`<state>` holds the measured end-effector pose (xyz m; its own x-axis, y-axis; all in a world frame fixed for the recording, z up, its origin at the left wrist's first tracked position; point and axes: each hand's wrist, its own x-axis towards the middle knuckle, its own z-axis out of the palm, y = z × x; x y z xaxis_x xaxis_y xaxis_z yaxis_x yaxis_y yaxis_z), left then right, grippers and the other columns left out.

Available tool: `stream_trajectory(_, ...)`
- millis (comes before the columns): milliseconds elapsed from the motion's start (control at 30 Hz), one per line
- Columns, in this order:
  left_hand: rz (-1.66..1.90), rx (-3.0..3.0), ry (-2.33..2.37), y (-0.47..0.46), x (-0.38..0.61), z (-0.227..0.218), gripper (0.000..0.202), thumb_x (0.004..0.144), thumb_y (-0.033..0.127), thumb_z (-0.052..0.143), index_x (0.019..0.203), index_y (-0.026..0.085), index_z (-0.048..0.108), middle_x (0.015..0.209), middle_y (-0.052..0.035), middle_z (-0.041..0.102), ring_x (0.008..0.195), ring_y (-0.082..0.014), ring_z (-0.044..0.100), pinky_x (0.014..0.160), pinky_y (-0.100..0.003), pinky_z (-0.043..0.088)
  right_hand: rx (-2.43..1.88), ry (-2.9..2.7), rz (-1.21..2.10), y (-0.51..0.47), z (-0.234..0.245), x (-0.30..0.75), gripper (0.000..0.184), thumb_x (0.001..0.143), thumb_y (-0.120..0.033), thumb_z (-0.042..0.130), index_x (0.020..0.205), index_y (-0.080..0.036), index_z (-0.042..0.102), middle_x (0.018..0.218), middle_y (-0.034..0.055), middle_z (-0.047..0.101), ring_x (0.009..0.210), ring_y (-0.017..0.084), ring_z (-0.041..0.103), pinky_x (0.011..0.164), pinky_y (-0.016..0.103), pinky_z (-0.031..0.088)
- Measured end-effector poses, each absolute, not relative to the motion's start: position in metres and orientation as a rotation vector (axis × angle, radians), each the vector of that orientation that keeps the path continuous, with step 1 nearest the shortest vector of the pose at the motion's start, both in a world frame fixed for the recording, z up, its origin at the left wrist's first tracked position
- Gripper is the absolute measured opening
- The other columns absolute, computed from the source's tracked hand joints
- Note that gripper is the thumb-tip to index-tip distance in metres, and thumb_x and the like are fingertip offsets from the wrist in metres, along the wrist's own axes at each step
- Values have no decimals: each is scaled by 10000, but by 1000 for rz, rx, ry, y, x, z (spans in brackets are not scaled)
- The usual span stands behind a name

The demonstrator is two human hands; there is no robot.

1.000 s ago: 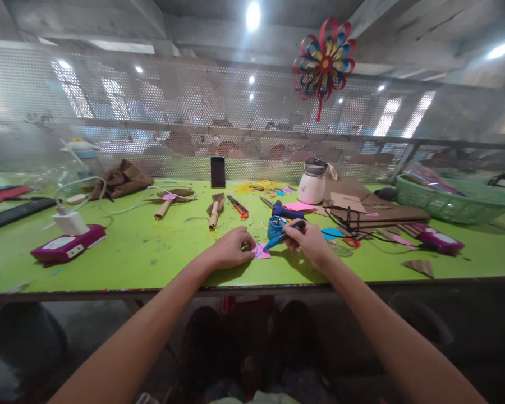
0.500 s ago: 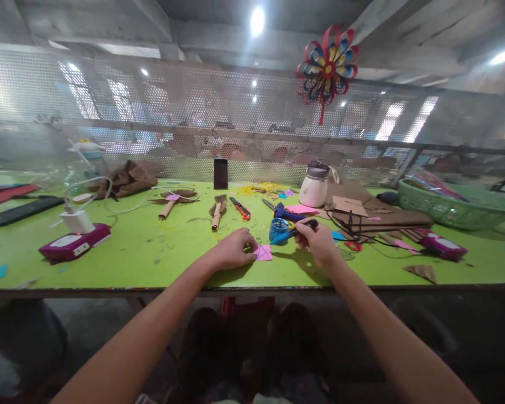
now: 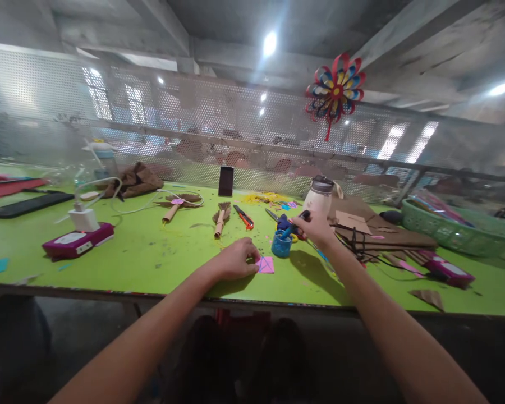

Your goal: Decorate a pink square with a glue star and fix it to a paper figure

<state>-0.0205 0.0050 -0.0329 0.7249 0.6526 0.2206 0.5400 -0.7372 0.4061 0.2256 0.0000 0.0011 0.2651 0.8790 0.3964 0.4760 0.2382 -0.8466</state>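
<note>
Small square of pink paper point(image 3: 266, 265): flat on the lime-green tabletop point(image 3: 134, 261), centre of the clock for all entries; thin blue lines across its face.
Left hand point(image 3: 238, 259): at 9 o'clock, half curled; thumb and fingertips at the square's left edge, gripping or merely pressing, cannot tell which.
Right hand point(image 3: 313, 227): at 2 o'clock, raised; fingers closed in a pinch on the slim blue tool with a black end point(image 3: 305, 215).
Short round blue jar point(image 3: 281, 247): at 1 o'clock, just beside the square; tool's lower end about its mouth, depth unclear.
Brown paper stick with frilled top point(image 3: 220, 221): at 10 o'clock, lying; no pink piece visible.
Brown paper stick with leaf-like spread point(image 3: 171, 214): at 10 o'clock, farther out; pink piece on top.
Square, done: lines in place; work judged part-way.
Square, outstanding: lies loose, joined to neither stick; anything further cannot be told.
</note>
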Motion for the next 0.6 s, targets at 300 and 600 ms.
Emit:
stream_trajectory(300, 509, 2602, 946, 4, -19, -33, 204, 721, 289, 594, 864, 180, 689, 913, -73, 571, 852, -210, 570, 751, -281, 436, -1427, -1443, 437, -3, -4, 226, 246, 665, -379, 656, 615, -141, 622, 436, -21, 527, 412, 109, 463, 416, 240, 379)
stream_trajectory(600, 479, 2607, 953, 2, -19, -30, 208, 740, 266, 569, 883, 172, 687, 954, -91, 597, 998, -249, 562, 808, -288, 424, -1181, -998, 529, -17, -14, 241, 297, 651, -396, 683, 552, -163, 529, 397, -20, 508, 312, 68, 386, 309, 210, 274)
